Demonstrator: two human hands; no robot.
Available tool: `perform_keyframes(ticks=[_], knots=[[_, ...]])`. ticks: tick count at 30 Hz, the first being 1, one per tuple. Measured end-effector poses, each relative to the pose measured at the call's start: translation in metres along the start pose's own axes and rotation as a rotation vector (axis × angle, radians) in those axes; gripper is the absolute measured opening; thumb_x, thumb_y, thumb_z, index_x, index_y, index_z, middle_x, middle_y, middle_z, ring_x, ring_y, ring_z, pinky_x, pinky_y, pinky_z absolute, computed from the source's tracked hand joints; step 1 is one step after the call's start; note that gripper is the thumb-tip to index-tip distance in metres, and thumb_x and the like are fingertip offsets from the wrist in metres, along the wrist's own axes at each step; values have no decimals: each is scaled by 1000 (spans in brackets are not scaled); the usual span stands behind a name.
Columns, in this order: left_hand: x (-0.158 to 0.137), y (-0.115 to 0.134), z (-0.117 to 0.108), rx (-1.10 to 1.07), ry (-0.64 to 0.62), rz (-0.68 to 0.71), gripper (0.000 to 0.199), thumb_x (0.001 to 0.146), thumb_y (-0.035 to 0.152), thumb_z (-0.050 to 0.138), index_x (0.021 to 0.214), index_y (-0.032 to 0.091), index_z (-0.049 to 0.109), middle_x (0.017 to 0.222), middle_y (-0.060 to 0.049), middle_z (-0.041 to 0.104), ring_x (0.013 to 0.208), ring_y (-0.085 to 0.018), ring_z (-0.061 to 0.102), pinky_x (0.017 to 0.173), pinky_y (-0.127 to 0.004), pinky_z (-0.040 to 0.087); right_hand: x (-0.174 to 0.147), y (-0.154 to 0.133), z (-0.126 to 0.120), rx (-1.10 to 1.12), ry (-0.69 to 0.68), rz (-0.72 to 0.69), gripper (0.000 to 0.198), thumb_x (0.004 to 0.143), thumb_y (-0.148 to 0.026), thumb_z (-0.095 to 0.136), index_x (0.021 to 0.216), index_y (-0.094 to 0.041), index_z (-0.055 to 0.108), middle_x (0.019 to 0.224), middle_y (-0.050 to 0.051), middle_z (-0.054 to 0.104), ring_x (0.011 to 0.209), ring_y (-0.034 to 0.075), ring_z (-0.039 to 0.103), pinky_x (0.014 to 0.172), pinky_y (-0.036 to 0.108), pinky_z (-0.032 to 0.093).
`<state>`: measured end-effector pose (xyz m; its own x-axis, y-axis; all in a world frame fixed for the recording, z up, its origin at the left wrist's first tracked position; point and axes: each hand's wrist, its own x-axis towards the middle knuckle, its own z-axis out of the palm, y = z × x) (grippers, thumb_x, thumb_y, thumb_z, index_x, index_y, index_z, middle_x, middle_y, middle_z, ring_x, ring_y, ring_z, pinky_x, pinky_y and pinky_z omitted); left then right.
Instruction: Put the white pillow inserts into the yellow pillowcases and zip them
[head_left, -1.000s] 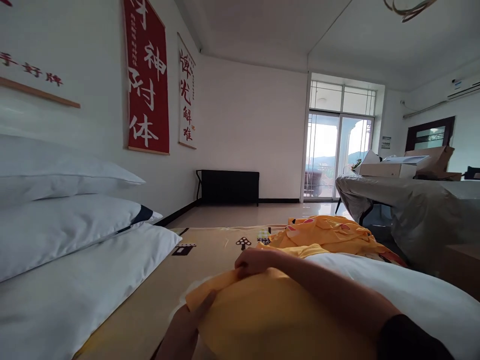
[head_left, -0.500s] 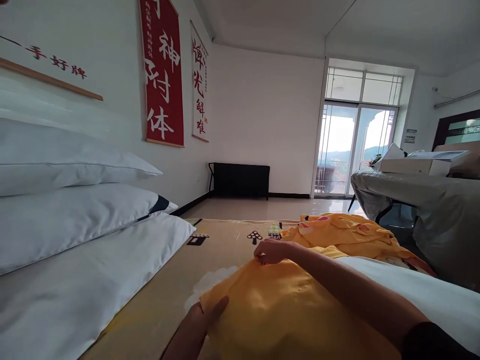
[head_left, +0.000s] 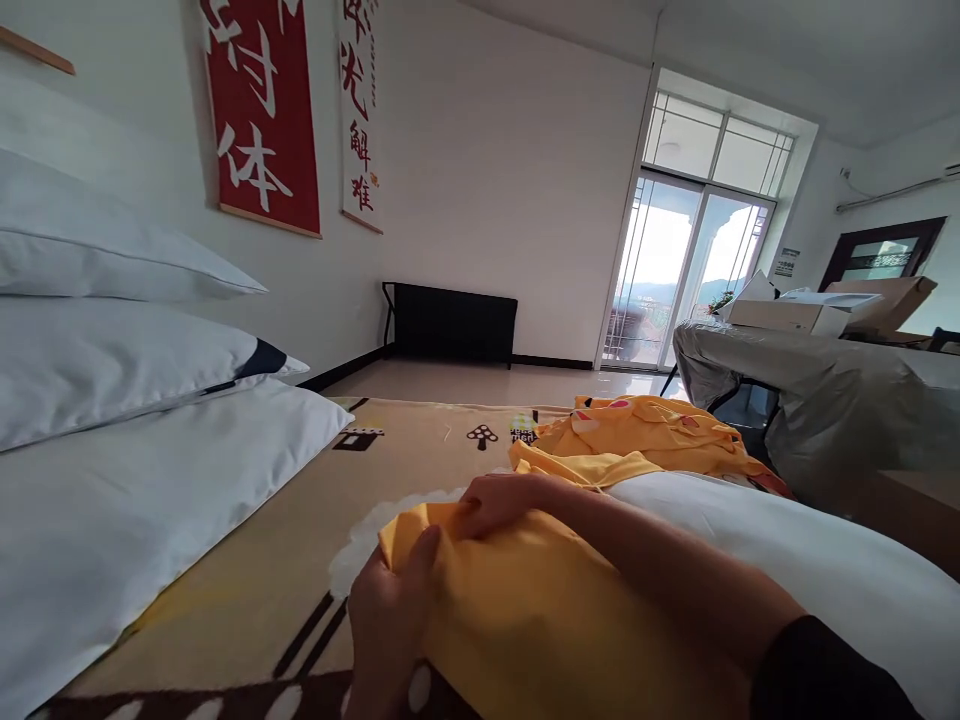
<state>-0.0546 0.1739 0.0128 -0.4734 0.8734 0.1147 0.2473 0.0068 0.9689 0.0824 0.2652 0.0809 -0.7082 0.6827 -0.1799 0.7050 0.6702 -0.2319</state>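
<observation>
Both the left hand [head_left: 391,590] and the right hand [head_left: 496,500] grasp the yellow cloth [head_left: 540,610], which lies around 6 o'clock in the view, low and close to the person, over the beige blanket [head_left: 281,560]. The left hand comes up from 6 o'clock with its thumb laid on top of the cloth, the tip aimed toward 1 o'clock; its other fingers are hidden behind the fold, so their exact curl cannot be told. The right hand sits just beside it, at the left hand's 2 o'clock, back upward and wrist nearly level, the fingers bent down and pinching the cloth near its far edge; their tips are covered. The right forearm slants away toward 4 o'clock, crossing above the cloth and ending in a dark sleeve [head_left: 821,665]. At the right hand's 3 o'clock, beyond the forearm, spreads a white padded piece [head_left: 795,550], and between 2 and 3 o'clock a heap of patterned yellow fabric [head_left: 652,430]. White pillows [head_left: 127,370] are stacked at the left hand's 10 o'clock, well apart from it.
</observation>
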Motion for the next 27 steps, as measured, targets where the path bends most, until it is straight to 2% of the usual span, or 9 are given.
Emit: perform_keyframes(ticks=[3,6,10,13,17,19,21,23,27], knots=[[-4,6,-3,-157,-71,-87,48,68,60,55,81,14,60,69,-7,64,65,-23,60,55,-29,46,0,-6,-10,4,-15,-36,22,66,-34,62,79,-16,61,78,0,60,72,14,54,59,21,39],[-6,13,-5,-203,-107,-186,51,67,61,57,78,11,62,59,-6,60,56,-21,57,47,-29,43,1,-8,-12,81,-31,-92,16,66,-28,61,77,-16,58,73,-3,57,71,12,53,58,20,38],[1,16,-4,-110,-89,-241,36,53,41,75,69,10,63,54,-7,61,57,-24,59,45,-30,42,2,-12,-6,156,-16,-102,13,69,-26,60,76,-15,57,68,-6,53,66,9,50,57,18,36],[7,9,-1,-82,-151,-267,33,43,27,81,65,11,62,54,-7,62,61,-27,62,47,-30,43,-2,-16,1,113,41,-119,5,72,-17,58,75,-15,56,69,-6,53,67,8,48,60,18,35],[8,-1,1,-544,-250,-368,38,49,25,79,82,10,65,67,-8,68,63,-23,63,53,-30,48,-8,-17,-1,68,124,-72,16,70,-28,65,75,-16,56,66,-7,51,66,8,48,61,18,35],[7,-1,0,-667,-225,-379,37,50,22,78,82,10,65,71,-8,68,64,-21,63,56,-29,50,-8,-13,-6,26,121,-53,18,69,-32,67,74,-17,58,64,-6,51,67,10,48,61,19,36],[6,1,-5,-600,-130,-300,35,49,24,77,79,11,65,71,-8,68,66,-22,62,57,-30,49,-6,-9,-13,-33,38,-18,16,68,-31,67,70,-16,61,62,-4,52,66,11,48,60,20,35],[9,3,-12,-393,-50,-149,34,48,32,77,75,13,66,69,-7,67,66,-23,61,56,-30,47,-4,-7,-17,-97,-28,-3,12,68,-27,65,67,-15,63,59,-4,52,64,11,46,59,21,35],[18,2,-24,122,-103,149,21,55,39,71,56,20,62,51,-1,55,53,-17,48,50,-26,34,-5,-8,-8,-104,120,-144,12,69,-21,60,62,-11,60,54,-7,44,62,7,36,59,18,30]])
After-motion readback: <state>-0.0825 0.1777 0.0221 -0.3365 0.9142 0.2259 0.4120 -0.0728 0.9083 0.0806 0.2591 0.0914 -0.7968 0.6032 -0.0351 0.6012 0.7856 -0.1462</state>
